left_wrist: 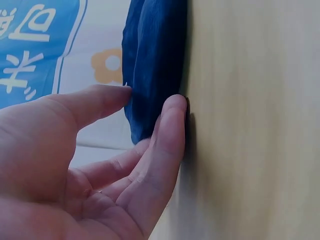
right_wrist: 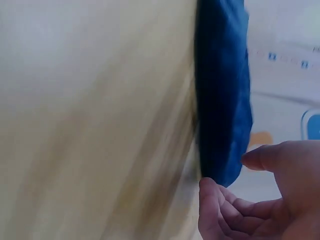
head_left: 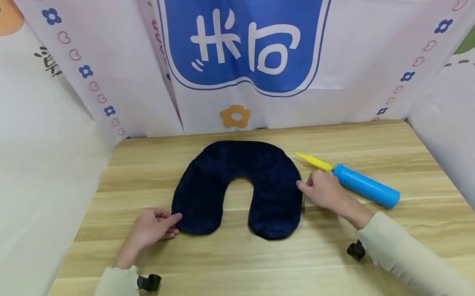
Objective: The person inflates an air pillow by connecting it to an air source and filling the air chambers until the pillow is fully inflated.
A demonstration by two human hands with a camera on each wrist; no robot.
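A dark navy U-shaped neck pillow [head_left: 267,164], looking rather flat, lies on the wooden table with its opening toward me. My left hand [head_left: 152,228] pinches its left outer edge. In the left wrist view the thumb presses the upper face of the pillow [left_wrist: 157,60], and the fingertips [left_wrist: 174,107] are at its underside. On the opposite outer edge, my right hand [head_left: 323,189] grips the pillow between thumb and fingers. The right wrist view shows that edge of the pillow [right_wrist: 222,95] between the thumb and the curled fingers.
Just beyond my right hand lies a blue hand pump [head_left: 365,184] with a yellow nozzle [head_left: 313,161], pointing to the back left. Printed cloth walls [head_left: 139,106] stand along the back and both sides of the wooden table [head_left: 240,291].
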